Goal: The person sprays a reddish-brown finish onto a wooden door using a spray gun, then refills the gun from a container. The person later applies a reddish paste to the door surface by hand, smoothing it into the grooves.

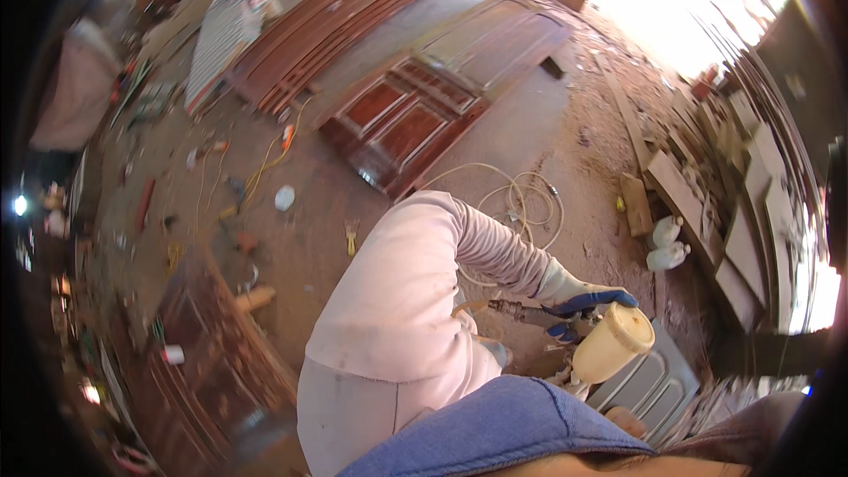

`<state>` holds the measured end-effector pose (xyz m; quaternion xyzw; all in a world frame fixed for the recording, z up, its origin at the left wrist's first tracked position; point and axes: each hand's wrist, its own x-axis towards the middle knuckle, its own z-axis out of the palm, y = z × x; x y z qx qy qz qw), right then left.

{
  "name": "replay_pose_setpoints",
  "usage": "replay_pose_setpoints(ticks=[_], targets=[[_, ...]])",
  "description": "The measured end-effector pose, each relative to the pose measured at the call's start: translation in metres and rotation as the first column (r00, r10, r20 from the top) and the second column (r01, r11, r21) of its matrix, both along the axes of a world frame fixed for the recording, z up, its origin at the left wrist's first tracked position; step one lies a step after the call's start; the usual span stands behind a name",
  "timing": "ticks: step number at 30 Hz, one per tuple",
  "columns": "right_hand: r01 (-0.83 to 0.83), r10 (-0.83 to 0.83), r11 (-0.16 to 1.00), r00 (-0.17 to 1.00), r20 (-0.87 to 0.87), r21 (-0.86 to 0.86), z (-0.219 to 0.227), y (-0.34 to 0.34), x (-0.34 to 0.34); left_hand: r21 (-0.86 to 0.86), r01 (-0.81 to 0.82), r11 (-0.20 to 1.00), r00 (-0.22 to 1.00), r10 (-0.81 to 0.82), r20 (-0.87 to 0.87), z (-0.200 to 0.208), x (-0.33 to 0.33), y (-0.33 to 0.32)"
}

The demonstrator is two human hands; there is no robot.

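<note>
My left arm, in a pale sleeve, bends at the elbow and reaches to the right. My left hand (583,302), in a white and blue work glove, is closed around a spray gun (523,311). A cream-coloured cup (614,342) with a round lid sits on the gun, tilted, and hides part of it. A hose fitting sticks out to the left of the glove. Just beyond the cup lies a grey moulded panel (658,382), partly covered by it. I cannot make out my right hand.
A coiled pale hose (521,203) lies on the dirt floor. Ahead are a glossy red-brown panelled door (406,124), a duller door (499,40) and stacked doors (331,26). Scrap boards (707,203) and white jugs (669,256) stand right. More dark panelled wood (212,362) lies left.
</note>
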<state>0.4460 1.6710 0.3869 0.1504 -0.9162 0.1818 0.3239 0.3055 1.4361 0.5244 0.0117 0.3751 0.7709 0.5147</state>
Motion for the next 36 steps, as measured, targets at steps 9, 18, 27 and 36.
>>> replay_pose_setpoints(ticks=[9, 18, 27, 36], targets=[[-0.339, 0.366, 0.884, 0.93, 0.024, -0.322, -0.04, 0.097, -0.057, 0.052, -0.375, 0.926, 0.923, 0.368, 0.11, 0.005, 0.032, 0.084], [-0.548, 0.508, 0.83, 0.821, -0.261, -0.104, -0.019, 0.102, -0.081, -0.136, -0.431, 0.892, 0.82, 0.451, 0.353, 0.005, 0.074, 0.093], [-0.535, 0.514, 0.841, 0.836, -0.194, -0.081, 0.015, 0.102, -0.082, -0.247, -0.48, 0.842, 0.811, 0.533, 0.24, 0.037, 0.086, 0.091], [-0.528, 0.526, 0.843, 0.849, -0.046, -0.105, 0.055, 0.065, -0.093, -0.299, -0.54, 0.786, 0.743, 0.613, 0.27, 0.03, 0.073, 0.061]])
